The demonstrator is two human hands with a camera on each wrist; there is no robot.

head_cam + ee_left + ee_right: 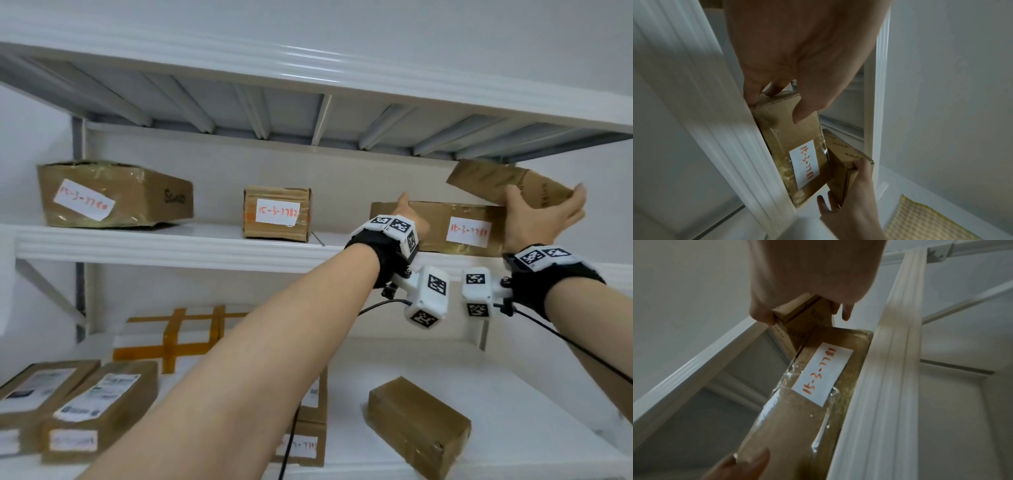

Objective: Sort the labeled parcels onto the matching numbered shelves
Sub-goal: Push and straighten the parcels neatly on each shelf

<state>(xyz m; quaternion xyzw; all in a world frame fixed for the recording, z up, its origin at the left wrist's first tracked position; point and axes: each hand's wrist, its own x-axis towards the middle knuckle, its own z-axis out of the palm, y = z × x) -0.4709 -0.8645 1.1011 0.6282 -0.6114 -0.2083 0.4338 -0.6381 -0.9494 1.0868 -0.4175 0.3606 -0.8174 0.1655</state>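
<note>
A long brown parcel labelled 15-3-7781 (442, 222) (797, 146) (818, 386) lies at the right of the middle shelf (171, 245). My left hand (407, 214) (781, 104) grips its left end, thumb on the front face and fingers round the end. My right hand (544, 205) (805, 314) holds a small flat cardboard box (486, 178) (840, 146) (797, 324) by its near end. That box is tilted, just above the right part of the long parcel. No label shows on it.
Parcels 15-3-7780 (109, 195) and 15-3-7782 (275, 212) stand further left on the same shelf. The upper shelf's underside (308, 113) is close above. The lower shelf holds several labelled parcels (78, 404), a taped white box (178, 339) and a plain brown box (418, 425).
</note>
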